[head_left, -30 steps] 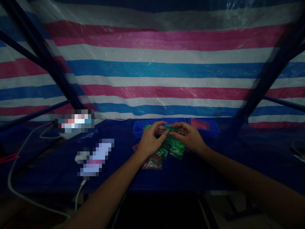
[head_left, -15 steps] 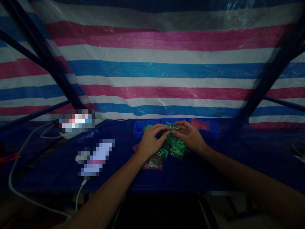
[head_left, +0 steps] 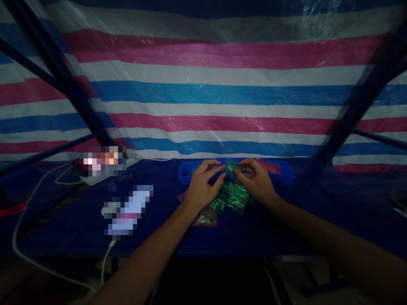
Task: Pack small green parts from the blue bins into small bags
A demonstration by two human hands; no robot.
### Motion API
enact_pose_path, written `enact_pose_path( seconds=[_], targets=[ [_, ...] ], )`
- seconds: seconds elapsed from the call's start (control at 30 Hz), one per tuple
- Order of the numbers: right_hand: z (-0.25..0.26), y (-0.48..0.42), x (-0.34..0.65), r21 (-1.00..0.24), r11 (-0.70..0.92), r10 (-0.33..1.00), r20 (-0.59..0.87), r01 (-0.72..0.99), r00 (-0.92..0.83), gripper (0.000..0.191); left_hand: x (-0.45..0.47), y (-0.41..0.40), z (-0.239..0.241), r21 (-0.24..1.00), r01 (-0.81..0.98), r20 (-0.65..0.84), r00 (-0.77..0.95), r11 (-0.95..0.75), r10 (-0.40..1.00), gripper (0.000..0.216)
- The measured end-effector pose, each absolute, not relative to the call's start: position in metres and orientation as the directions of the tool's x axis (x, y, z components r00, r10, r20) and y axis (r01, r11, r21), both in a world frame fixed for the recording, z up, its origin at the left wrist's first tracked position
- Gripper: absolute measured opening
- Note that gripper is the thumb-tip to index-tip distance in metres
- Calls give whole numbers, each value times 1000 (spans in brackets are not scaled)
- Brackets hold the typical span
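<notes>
My left hand (head_left: 203,186) and my right hand (head_left: 257,180) meet over a dark blue table (head_left: 76,220). Between their pinched fingertips they hold a small green packet (head_left: 231,166). Just below the hands lies a heap of green shiny packets (head_left: 233,198). A clear bag with a red edge (head_left: 205,217) lies under my left wrist. The light is dim and what is in the packets cannot be made out.
Blue trays (head_left: 282,171) stand in a row behind the hands; one holds something red. White cables (head_left: 19,237) run over the left of the table, by two blurred-out objects. A striped tarpaulin (head_left: 203,93) and dark frame poles (head_left: 57,72) close off the back.
Both hands have lifted slightly and moved further from me with the green packet, toward the blue trays. The heap below has stayed put.
</notes>
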State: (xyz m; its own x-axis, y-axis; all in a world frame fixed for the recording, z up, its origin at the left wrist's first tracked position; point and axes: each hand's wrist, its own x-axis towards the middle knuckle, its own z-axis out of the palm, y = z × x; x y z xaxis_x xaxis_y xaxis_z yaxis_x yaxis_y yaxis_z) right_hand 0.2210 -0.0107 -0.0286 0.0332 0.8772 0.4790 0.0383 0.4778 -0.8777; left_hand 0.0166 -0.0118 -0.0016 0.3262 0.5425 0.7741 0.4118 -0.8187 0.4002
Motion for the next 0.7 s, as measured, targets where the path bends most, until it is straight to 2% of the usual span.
enact_pose_path(
  seconds=[0.1,0.2,0.27,0.37,0.43,0.53,0.7],
  targets=[
    [-25,-17,219,-862,505,860,498,48,-109,27,17,-12,-3,391,400,736,404,-829,543,39],
    [-23,-23,216,-855,515,842,493,56,-219,29,14,-9,-6,429,429,708,387,-795,591,37],
    [-23,-23,216,-856,511,848,489,73,-205,30,12,-6,-8,472,447,694,343,-759,633,37],
    [-25,-19,217,-831,536,844,533,151,-63,30,11,-3,-10,572,412,661,280,-709,696,42],
    [-27,-16,219,-807,560,820,572,187,11,38,13,-3,-12,642,347,628,274,-684,728,48],
    [-27,-14,219,-812,560,826,562,164,-40,42,16,-7,-11,699,245,597,319,-672,736,52],
    [-28,-13,219,-849,522,849,506,87,-151,26,18,-11,-8,713,216,593,323,-667,738,55]
  ],
)
